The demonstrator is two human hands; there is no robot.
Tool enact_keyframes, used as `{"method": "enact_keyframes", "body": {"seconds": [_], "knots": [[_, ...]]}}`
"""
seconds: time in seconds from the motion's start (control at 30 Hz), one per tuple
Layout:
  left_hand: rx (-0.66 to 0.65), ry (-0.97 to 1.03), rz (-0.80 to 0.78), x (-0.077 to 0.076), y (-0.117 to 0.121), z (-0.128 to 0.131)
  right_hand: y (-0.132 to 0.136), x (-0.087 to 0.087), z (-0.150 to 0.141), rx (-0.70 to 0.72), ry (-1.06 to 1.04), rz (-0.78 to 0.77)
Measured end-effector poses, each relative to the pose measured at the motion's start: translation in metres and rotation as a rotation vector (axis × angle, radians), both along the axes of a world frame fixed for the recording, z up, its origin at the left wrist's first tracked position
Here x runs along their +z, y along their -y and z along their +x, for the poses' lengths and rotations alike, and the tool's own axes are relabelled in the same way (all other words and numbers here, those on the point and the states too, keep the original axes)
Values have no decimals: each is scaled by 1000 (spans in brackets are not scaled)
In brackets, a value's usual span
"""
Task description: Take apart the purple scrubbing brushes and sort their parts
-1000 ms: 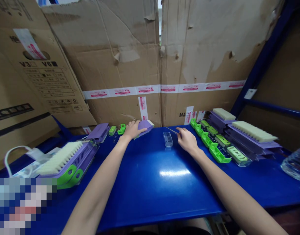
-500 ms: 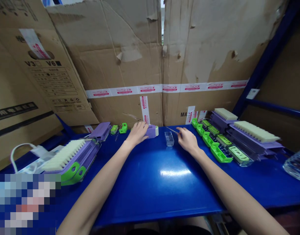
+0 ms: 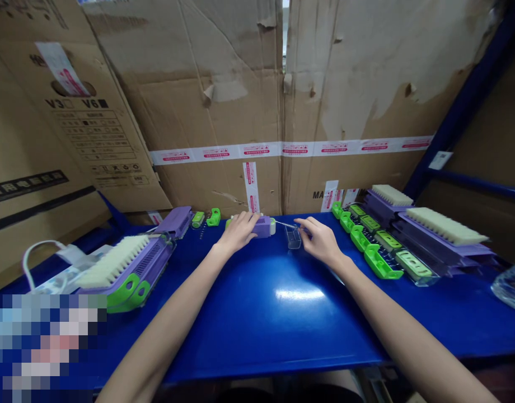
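Note:
My left hand (image 3: 239, 232) is closed over a purple housing with a green end (image 3: 263, 226), which lies on the blue table. Its palm hides part of the piece. Between the fingertips of my right hand (image 3: 319, 239) is a thin metal tool (image 3: 286, 224); I cannot make out its exact kind. The tool points left, with its tip at or very near the pale right end of the housing. Below the tool stands a small clear plastic box (image 3: 293, 239), just left of my right hand.
Green handle-like parts (image 3: 379, 263), green-topped blocks (image 3: 412, 264) and purple shells with cream bristles (image 3: 446, 225) line the right side. Bristled purple brushes (image 3: 127, 266) and a white power strip (image 3: 56, 280) are at left. Cardboard (image 3: 215, 112) walls the back.
My right hand's tool has swung from pointing up-left above the clear box to level, its tip now at the housing's right end. My left hand keeps its hold on the housing.

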State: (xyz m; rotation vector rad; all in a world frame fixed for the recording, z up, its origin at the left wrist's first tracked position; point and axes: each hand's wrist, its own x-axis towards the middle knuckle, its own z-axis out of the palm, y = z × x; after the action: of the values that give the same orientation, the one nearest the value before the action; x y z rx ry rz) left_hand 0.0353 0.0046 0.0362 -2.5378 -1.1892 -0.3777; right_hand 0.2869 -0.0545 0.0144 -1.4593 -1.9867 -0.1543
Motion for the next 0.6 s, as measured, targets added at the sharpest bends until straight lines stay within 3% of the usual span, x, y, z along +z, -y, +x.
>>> {"method": "enact_keyframes", "body": {"seconds": [0.17,0.33,0.6], "knots": [[-19,72,-140,8,-4,2,0,-1,-2,44,-7,13],[6,122,-141,12,-6,14,-4,-2,-4,45,-53,14],[13,234,-196,3,-21,35,-2,19,-11,1,-34,-81]]}}
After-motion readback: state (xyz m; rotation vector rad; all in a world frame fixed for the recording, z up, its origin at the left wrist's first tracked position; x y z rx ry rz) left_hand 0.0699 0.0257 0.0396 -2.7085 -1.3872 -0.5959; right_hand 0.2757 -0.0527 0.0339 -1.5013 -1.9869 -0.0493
